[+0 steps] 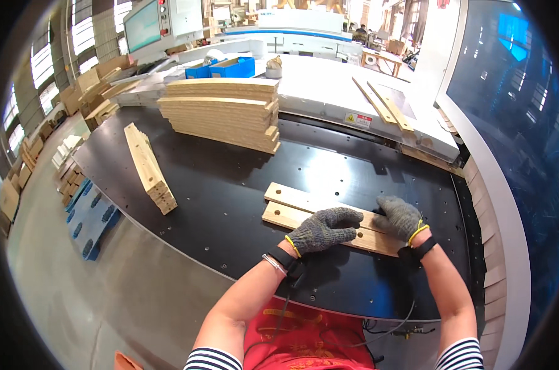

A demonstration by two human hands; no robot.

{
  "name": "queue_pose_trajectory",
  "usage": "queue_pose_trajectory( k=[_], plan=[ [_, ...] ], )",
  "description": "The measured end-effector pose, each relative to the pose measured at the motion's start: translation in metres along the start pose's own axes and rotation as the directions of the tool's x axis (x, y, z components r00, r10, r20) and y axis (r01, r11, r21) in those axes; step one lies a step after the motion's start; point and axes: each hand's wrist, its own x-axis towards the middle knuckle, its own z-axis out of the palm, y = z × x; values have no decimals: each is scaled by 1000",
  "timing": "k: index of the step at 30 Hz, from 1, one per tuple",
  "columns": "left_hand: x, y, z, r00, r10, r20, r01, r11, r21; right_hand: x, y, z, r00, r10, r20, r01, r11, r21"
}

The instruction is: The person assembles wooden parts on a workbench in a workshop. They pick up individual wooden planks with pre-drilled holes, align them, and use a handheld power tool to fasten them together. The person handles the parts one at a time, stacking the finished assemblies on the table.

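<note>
Two light wooden strips with drilled holes lie side by side on the black table: a far strip (301,198) and a near strip (378,242). My left hand (326,231), in a grey knit glove with a yellow cuff, is over the middle of the near strip. Its fingers stretch to the right, thumb apart, with nothing gripped. Toward the right end of the strips is my right hand (400,217), gloved alike and slightly blurred. Its fingers and thumb look apart, and it covers part of the far strip.
A tall stack of wooden strips (221,117) stands at the back of the black table (230,203). A smaller bundle (147,166) lies at left. Two strips (387,105) rest on the white machine bed, near blue bins (233,66). A dark glossy panel (514,123) rises at right.
</note>
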Motion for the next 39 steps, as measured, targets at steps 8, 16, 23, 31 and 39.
queue_pose_trajectory(
  k=[8, 16, 23, 31, 39],
  plan=[
    [-4, 5, -2, 994, -70, -82, 60, 991, -119, -15, -83, 9, 976, -180, -126, 201, 963, 181],
    [0, 11, 0, 996, -50, -80, 50, 999, -6, -20, -69, 38, 966, -173, -191, 183, 982, 37],
    [14, 8, -11, 988, -134, -81, 135, 991, -1, -18, -67, 46, 969, -169, -181, 185, 980, 75],
    [27, 6, -19, 988, -76, -135, 42, 971, -236, -18, -52, 57, 935, -188, -301, 243, 957, 158],
    [19, -12, -28, 989, -52, -139, -18, 889, -457, -20, -51, 49, 933, -195, -304, 263, 944, 199]
  ],
)
